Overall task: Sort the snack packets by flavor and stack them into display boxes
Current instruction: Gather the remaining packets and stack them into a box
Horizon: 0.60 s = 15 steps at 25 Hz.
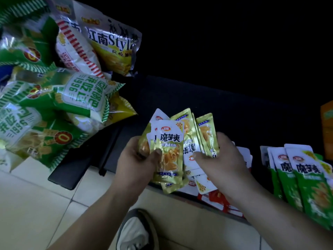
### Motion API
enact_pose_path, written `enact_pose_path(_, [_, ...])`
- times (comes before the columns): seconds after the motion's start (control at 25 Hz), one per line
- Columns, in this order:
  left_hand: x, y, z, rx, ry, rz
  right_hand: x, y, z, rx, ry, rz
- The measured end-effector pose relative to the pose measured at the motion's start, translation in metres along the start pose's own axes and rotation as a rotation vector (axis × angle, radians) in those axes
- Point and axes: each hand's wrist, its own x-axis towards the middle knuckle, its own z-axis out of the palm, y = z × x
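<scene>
Mid-sort here. I've got a fan of gold packets [169, 150] up in front of me, dead centre. My left hand [138, 159] carries the bundle, fingers curled behind it and thumb clamped on the front packet so the stack doesn't slide apart. My right hand [221, 159] pinches the right side of the fan, thumb on the face and fingers wrapped round the back. I'd say I'm holding them spread like cards so I can read each label and catch a wrong flavor before they go in a box.

The green packets [306, 177] lie in an overlapping row at 4 o'clock on the dark bench [198, 98], kept well apart from the gold ones, so that flavor looks already grouped. A few red packets [218, 197] and some loose white-backed ones sit under my right wrist at 5 o'clock, not sorted yet I think.

The big chip bags [54, 87] are heaped at 10 o'clock, out of the way. An orange box [327, 129] pokes in at 3 o'clock; could be a display box, can't tell. My shoe [135, 231] is on the tiled floor [36, 204] at 6.
</scene>
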Motion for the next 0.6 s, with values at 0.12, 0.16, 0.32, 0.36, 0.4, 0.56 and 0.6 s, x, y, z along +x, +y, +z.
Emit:
enact_pose_path(0.12, [0.002, 0.003, -0.002, 0.131, 0.022, 0.018, -0.006, 0.0, 0.002, 0.067, -0.027, 0.037])
enact_pose_path(0.16, [0.002, 0.004, -0.004, 0.133, 0.026, 0.008, -0.007, 0.0, 0.003, 0.08, -0.024, 0.053])
enact_pose_path(0.32, [-0.003, -0.003, -0.004, 0.095, -0.031, 0.008, -0.003, 0.0, 0.003, 0.106, -0.024, 0.095])
enact_pose_path(0.36, [-0.005, -0.005, -0.003, 0.077, -0.035, 0.011, -0.003, 0.0, 0.002, 0.116, -0.009, 0.103])
enact_pose_path(0.4, [-0.006, -0.006, -0.002, 0.066, -0.026, 0.01, -0.001, 0.001, 0.0, 0.13, 0.01, 0.107])
enact_pose_path(0.56, [-0.012, -0.004, 0.002, -0.021, -0.117, 0.045, 0.002, 0.003, -0.007, 0.165, 0.037, 0.084])
enact_pose_path(0.6, [-0.015, -0.004, 0.003, -0.032, -0.157, 0.061, 0.001, 0.003, -0.009, 0.186, 0.038, 0.07])
